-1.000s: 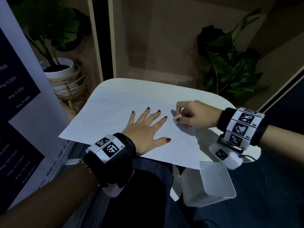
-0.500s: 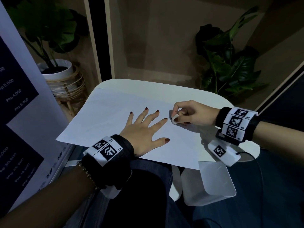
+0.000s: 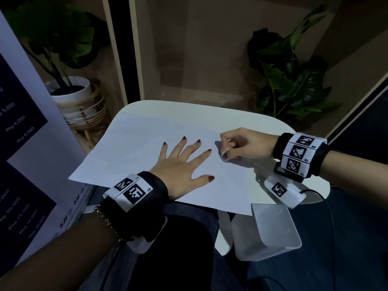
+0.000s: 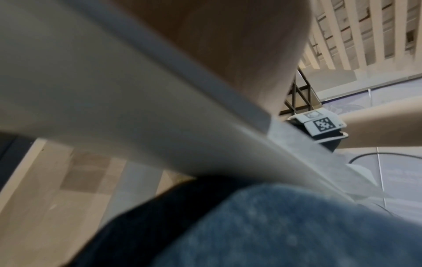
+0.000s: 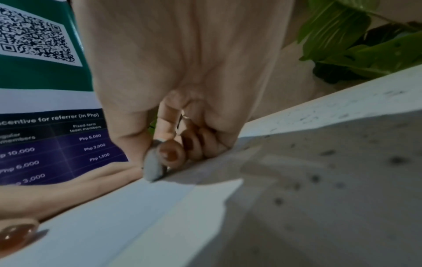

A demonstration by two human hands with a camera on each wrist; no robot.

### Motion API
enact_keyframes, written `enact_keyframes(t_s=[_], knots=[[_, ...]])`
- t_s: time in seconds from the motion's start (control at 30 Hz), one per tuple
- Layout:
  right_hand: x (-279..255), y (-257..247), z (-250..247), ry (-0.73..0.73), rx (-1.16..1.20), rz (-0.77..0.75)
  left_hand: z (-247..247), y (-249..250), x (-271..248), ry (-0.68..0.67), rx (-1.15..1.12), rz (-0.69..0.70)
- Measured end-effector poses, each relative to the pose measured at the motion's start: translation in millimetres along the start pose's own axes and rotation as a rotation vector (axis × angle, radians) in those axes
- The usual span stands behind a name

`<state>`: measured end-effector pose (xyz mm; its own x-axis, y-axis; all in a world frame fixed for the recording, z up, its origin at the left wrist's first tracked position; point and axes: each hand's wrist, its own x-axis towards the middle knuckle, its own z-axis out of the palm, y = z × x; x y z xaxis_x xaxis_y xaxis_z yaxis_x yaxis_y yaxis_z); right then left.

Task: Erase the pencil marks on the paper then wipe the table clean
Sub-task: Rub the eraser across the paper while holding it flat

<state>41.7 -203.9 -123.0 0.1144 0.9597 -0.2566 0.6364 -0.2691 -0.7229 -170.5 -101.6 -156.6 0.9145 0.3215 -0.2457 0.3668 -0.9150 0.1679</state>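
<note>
A small white surface [image 3: 189, 110] with rounded corners sits before me in a dim room, brown wall panels behind it. My right hand [image 3: 247, 144] is curled, thumb and fingers pinching a small pale eraser [image 3: 225, 155] whose lower end touches the paper [image 3: 130, 148] near its right edge; in the right wrist view the eraser [image 5: 152, 167] meets the sheet right at my fingertips, and dark crumbs speckle the bare surface [image 5: 342, 162] beside it. Just left of the eraser, my left hand [image 3: 180, 166] lies flat on the paper, fingers straight and spread, palm pressing the sheet down, holding nothing. The paper covers most of the surface and its near corners hang past the edge toward my lap. I cannot make out any pencil marks on it in this light. The left wrist view shows only the underside of the surface edge, my jeans, and my right wristband beyond. Further out, a potted plant [image 3: 69, 95] in a white pot stands at far left beside a printed banner [image 3: 19, 131], and another leafy plant [image 3: 289, 80] stands at far right.
</note>
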Motion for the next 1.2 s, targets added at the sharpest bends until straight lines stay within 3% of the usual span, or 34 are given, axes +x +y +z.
enact_keyframes(t_s=[0.17,0.33,0.47,0.6,0.77,0.87,0.93,1.1,1.2], knots=[[6.6,2.0,4.1,0.154,-0.093,0.006,-0.8,1.2,-0.3,-0.003,0.022,-0.007],[-3.5,-5.3,2.6,-0.079,0.072,-0.022,0.3,0.8,0.0,-0.001,0.003,-0.007],[-2.4,-4.4,9.8,0.024,0.056,-0.028,0.6,1.0,0.2,0.004,0.01,-0.008],[-9.1,-6.8,7.8,-0.119,0.052,-0.049,1.0,1.2,-0.7,0.0,0.005,-0.004],[-2.9,-4.5,10.5,0.074,-0.028,-0.029,1.2,1.9,-0.4,-0.004,0.014,-0.013],[-7.5,-11.2,7.5,-0.112,0.036,-0.025,1.4,2.0,-1.2,-0.01,0.01,-0.01],[-8.8,-16.0,7.2,-0.153,0.023,0.008,1.1,1.6,-1.5,-0.011,0.014,-0.009],[-3.7,-20.6,8.2,0.161,-0.028,0.111,0.8,2.9,-2.1,-0.006,0.01,-0.013],[-14.9,-36.5,7.3,0.304,0.163,0.189,1.6,2.6,-2.4,0.007,0.005,-0.016]])
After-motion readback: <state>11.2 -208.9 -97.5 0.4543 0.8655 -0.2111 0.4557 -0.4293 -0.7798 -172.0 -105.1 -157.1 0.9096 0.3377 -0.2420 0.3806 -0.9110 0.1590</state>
